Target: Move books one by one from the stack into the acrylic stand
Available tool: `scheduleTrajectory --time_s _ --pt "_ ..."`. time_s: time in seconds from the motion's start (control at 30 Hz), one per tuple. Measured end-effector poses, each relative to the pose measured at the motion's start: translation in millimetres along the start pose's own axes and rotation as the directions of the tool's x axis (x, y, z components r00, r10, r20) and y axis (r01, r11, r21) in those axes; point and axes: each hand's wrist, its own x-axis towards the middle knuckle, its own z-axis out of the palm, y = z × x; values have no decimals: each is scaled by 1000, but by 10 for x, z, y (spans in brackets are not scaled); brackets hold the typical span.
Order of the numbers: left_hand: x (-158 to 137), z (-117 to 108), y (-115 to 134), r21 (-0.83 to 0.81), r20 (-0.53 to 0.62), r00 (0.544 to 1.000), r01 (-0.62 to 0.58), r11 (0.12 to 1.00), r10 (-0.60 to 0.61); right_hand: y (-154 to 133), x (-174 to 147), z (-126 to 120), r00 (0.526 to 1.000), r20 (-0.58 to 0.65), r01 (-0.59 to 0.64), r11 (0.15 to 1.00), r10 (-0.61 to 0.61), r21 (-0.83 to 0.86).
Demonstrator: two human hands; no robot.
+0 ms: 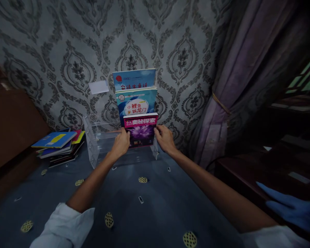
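Observation:
Between my two hands is a book [141, 132] with a dark purple cover and a pink title band, upright at the front of a clear acrylic rack [91, 144]. My left hand [121, 142] grips its left edge, and my right hand [165, 138] holds the right edge. Behind it, a blue-green book [136, 100] with a white oval and red title stands higher in the rack. A light blue book [134, 77] rises at the back. Whether the front book rests on the rack's lowest tier is hidden.
A stack of books [58, 144] lies left of the rack on the dark blue patterned cloth [126, 193]. Patterned wallpaper stands behind, with a white card [98, 87] above the rack. A tied curtain [212, 131] hangs right. Something blue [294, 206] lies at the lower right.

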Motion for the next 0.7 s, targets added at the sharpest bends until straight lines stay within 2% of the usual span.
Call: scheduleTrajectory --time_s 0.27,0.43,0.57,0.63,0.7 --pt "-1 -22 -43 -28 -3 999 -47 998 47 15 -14 -33 999 33 -32 999 31 22" --pt "-43 -38 -51 -27 15 999 -32 999 32 18 -47 -79 998 52 -40 998 38 39" --pt "-215 -241 98 79 -61 998 -29 996 34 14 -187 -158 997 23 -72 992 70 103" --pt "-415 -430 252 76 -126 988 -79 994 88 -24 -331 -168 996 35 -90 985 86 146" --pt "-708 -569 376 -115 -117 955 -287 951 274 -115 -522 -130 990 113 -105 982 87 158"
